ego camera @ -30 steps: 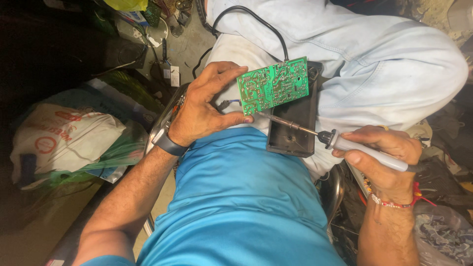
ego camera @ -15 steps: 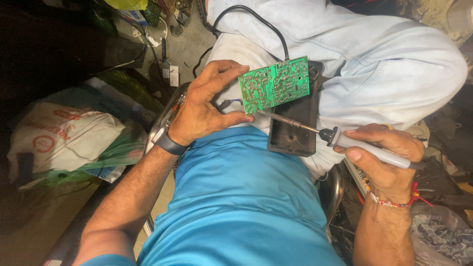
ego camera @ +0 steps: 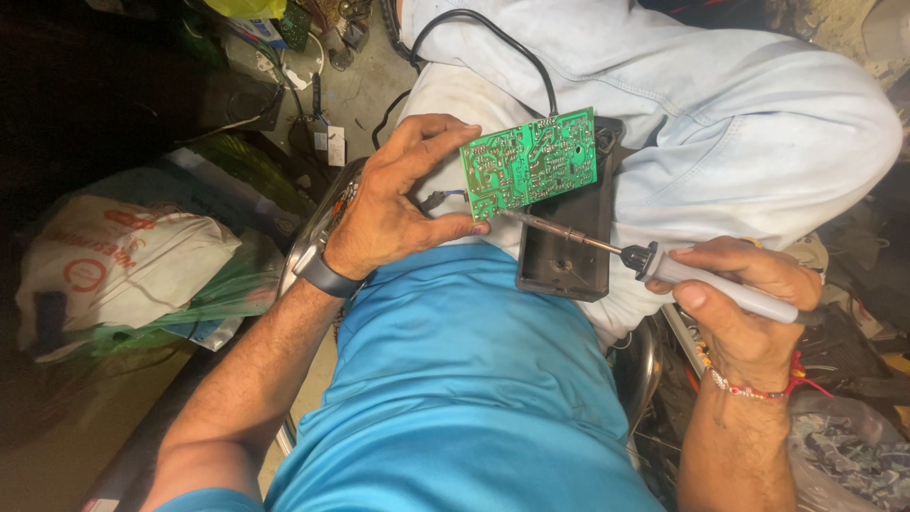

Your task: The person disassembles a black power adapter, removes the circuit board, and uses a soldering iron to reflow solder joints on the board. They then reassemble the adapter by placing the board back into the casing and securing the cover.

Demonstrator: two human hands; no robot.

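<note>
Left side: plastic bags (ego camera: pixel 123 275) and clutter are crowding the floor.
Lap: a black case (ego camera: pixel 569 251) is lying under the circuit board (ego camera: pixel 531 163), blocking passage beneath.
Top: a black cable (ego camera: pixel 493 38) is crossing the trousers (ego camera: pixel 739 123).

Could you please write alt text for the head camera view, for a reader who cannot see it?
Seen from above, a seated person's left hand holds a green circuit board over an open black plastic case on their lap, while the right hand touches a soldering iron tip to the board's lower edge.
</note>
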